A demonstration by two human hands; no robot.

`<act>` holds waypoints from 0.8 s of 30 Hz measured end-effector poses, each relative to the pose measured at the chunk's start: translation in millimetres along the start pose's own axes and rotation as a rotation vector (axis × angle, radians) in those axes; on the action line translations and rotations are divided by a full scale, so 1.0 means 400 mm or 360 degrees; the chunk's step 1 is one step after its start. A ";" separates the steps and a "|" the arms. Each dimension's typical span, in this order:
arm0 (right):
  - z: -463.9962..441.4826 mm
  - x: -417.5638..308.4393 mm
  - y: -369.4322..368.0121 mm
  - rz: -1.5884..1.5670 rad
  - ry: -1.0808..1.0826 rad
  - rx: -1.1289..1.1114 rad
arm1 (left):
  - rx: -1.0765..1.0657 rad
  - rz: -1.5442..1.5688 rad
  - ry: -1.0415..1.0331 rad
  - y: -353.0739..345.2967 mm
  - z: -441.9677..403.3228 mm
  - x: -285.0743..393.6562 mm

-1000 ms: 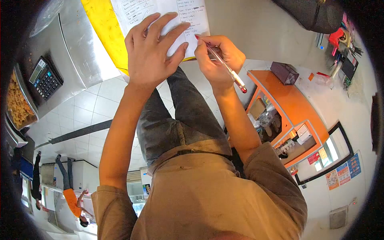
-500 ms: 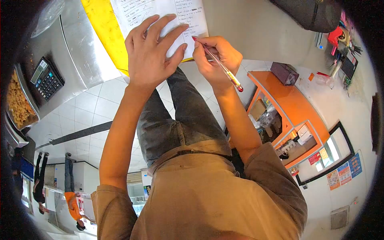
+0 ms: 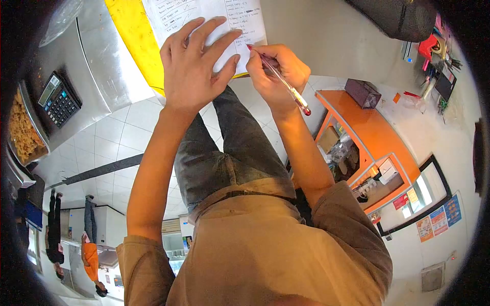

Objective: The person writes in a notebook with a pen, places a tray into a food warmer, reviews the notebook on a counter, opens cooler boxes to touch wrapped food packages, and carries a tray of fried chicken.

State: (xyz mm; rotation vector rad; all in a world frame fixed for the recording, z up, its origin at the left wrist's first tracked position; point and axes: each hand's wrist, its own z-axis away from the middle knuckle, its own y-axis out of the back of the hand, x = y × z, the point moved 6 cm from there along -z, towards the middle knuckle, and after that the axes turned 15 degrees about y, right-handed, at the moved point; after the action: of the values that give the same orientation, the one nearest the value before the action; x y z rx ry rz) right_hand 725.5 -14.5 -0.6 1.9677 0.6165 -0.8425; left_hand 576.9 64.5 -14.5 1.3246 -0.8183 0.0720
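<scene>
Pinching the pen (image 3: 279,76) between thumb and fingers, right hand (image 3: 278,74) has shifted slightly since the last frame; nib now a touch farther up the page (image 3: 245,15). Left hand (image 3: 196,61) unchanged: fingers spread, palm down on the paper, just beside the right fingertips. Background person in orange (image 3: 91,260) had an arm out, now held closer in.

Pen: slim clear barrel, red at both ends. Page: white, ruled, handwritten, lying under the left fingers on a smooth yellow folder (image 3: 135,38). Counter (image 3: 326,41): dull grey metal. Left of the left fingers, well apart: chunky black calculator (image 3: 59,99), then crumbly brown food (image 3: 25,130) in a curved-rim tray (image 3: 43,133).
</scene>
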 end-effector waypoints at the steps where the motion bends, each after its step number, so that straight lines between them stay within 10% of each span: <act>1: 0.002 0.002 0.001 -0.0010 -0.0022 0.0005 | -0.0001 0.0002 -0.0002 0.000 0.000 -0.001; 24: 0.029 0.000 0.002 -0.0216 -0.0099 0.0035 | 0.0017 -0.0006 -0.0014 0.007 -0.002 0.000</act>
State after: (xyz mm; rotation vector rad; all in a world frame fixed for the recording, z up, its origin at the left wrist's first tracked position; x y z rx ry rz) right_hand 722.6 -25.1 -4.6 1.9281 0.7127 -0.9934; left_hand 576.1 66.0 -12.2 1.3375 -0.8241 0.0677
